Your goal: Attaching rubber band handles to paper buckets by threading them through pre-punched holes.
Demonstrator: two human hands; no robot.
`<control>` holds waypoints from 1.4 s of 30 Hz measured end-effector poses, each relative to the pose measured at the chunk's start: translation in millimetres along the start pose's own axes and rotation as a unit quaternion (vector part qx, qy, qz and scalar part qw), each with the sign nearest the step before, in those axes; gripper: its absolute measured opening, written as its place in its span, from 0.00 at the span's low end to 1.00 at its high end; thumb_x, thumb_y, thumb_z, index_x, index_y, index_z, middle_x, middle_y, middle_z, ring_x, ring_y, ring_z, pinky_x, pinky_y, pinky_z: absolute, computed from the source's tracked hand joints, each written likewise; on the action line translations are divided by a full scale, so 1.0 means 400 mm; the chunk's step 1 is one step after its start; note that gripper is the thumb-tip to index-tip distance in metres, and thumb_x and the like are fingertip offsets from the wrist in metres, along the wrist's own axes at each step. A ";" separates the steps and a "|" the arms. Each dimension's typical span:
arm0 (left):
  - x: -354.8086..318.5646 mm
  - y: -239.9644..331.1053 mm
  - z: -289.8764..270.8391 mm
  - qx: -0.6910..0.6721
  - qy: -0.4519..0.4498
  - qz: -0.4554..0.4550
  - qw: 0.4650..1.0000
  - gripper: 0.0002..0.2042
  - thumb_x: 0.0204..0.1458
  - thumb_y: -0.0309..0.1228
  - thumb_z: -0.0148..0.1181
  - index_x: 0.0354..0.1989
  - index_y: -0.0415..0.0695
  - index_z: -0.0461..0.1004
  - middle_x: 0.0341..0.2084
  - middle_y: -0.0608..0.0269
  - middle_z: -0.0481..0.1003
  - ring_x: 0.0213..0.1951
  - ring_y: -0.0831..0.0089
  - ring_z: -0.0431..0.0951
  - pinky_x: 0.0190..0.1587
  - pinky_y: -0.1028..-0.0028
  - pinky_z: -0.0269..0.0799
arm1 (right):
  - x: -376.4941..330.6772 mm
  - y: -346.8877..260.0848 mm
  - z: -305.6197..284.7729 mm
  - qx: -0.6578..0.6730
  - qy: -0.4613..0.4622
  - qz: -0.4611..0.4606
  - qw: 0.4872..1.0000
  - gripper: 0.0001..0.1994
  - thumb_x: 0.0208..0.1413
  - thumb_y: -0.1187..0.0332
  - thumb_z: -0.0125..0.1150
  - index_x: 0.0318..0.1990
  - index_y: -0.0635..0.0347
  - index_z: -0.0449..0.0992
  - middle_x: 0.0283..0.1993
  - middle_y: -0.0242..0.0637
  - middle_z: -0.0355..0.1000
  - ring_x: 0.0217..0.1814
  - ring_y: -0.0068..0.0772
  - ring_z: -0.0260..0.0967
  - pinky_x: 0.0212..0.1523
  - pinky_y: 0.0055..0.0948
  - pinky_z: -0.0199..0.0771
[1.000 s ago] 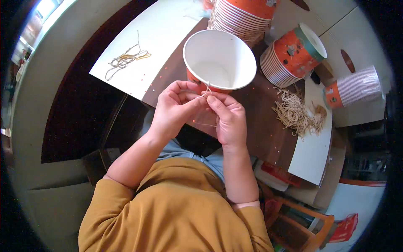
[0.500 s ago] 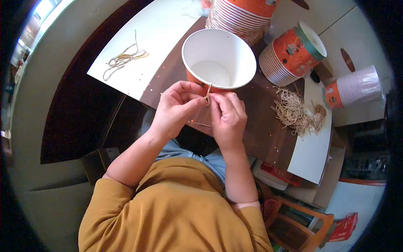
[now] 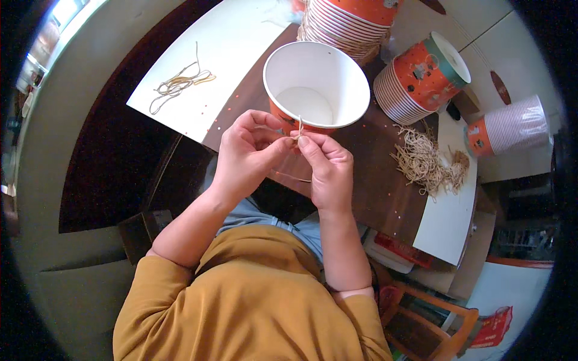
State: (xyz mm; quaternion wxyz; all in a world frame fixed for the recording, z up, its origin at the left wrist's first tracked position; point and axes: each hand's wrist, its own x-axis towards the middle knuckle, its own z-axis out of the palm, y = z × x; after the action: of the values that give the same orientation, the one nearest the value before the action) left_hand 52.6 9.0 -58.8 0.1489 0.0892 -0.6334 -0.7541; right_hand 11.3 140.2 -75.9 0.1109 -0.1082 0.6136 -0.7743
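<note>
At the near rim of a large orange paper bucket (image 3: 313, 84) with a white inside, my two hands meet. My left hand (image 3: 250, 147) pinches a thin beige cord (image 3: 300, 125) between thumb and forefinger. Against it, my right hand (image 3: 327, 161) grips the same cord, its thumb pressed on the forefinger. A short end of the cord stands up in front of the bucket's rim, and a loose length hangs below the fingers. Whether the cord passes through the bucket's wall is hidden by my fingers.
Stacks of nested orange buckets (image 3: 346, 27) stand behind and to the right (image 3: 421, 75), with a plastic-wrapped stack (image 3: 509, 126) beyond. A heap of beige cord (image 3: 421, 159) lies right on the brown table (image 3: 376, 186). Loose cords (image 3: 180, 84) rest on the white board at left.
My right thumb has shifted up onto the cord, and the right hand has turned slightly. The left hand keeps its pinch in nearly the same place.
</note>
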 end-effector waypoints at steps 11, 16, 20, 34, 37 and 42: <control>-0.017 -0.034 0.003 0.156 0.013 0.106 0.982 0.05 0.50 0.18 0.58 0.34 0.38 0.71 0.28 0.68 0.74 0.28 0.85 0.73 0.31 0.85 0.68 | 0.000 -0.008 -0.008 0.165 0.015 0.103 0.981 0.07 0.54 0.69 0.61 0.35 0.64 0.78 0.31 0.30 0.75 0.32 0.18 0.69 0.37 0.18 0.69; -0.013 -0.029 0.007 0.222 0.011 0.219 0.950 0.06 0.45 0.20 0.61 0.32 0.37 0.76 0.25 0.63 0.76 0.21 0.85 0.71 0.22 0.84 0.66 | 0.001 0.011 -0.015 0.164 0.016 0.091 0.982 0.06 0.53 0.70 0.61 0.35 0.62 0.79 0.31 0.30 0.75 0.30 0.18 0.69 0.36 0.18 0.70; -0.018 -0.023 0.011 0.249 0.021 0.252 0.935 0.07 0.44 0.19 0.62 0.33 0.38 0.77 0.29 0.60 0.76 0.20 0.84 0.70 0.22 0.82 0.67 | -0.001 0.007 -0.008 0.198 0.025 0.131 0.971 0.06 0.53 0.70 0.61 0.35 0.61 0.78 0.31 0.29 0.75 0.29 0.17 0.69 0.32 0.18 0.73; -0.023 -0.025 0.006 0.299 0.049 0.316 0.899 0.09 0.41 0.20 0.66 0.32 0.41 0.77 0.32 0.60 0.74 0.24 0.76 0.74 0.23 0.78 0.70 | -0.015 -0.010 0.009 0.130 0.042 0.129 0.982 0.07 0.57 0.67 0.57 0.36 0.61 0.76 0.29 0.28 0.72 0.28 0.16 0.66 0.30 0.19 0.70; -0.008 -0.034 0.000 0.317 0.047 0.400 0.859 0.09 0.39 0.20 0.66 0.31 0.41 0.77 0.31 0.58 0.74 0.26 0.71 0.76 0.26 0.75 0.74 | -0.021 -0.032 0.020 0.108 0.045 0.139 0.983 0.07 0.58 0.66 0.56 0.37 0.59 0.76 0.27 0.25 0.69 0.26 0.16 0.66 0.26 0.22 0.75; -0.007 -0.030 0.004 0.336 0.044 0.359 0.870 0.09 0.39 0.21 0.66 0.31 0.41 0.78 0.31 0.57 0.74 0.30 0.65 0.78 0.29 0.72 0.76 | -0.019 -0.011 0.014 0.060 0.031 0.110 0.992 0.08 0.60 0.64 0.55 0.38 0.59 0.74 0.26 0.25 0.66 0.26 0.19 0.69 0.24 0.28 0.80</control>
State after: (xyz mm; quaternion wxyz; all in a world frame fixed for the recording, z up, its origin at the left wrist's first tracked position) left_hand 53.3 13.5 -70.3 0.3984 -0.0664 -0.8295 -0.3857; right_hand 20.2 138.4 -70.6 0.1829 -0.0094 0.5773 -0.7957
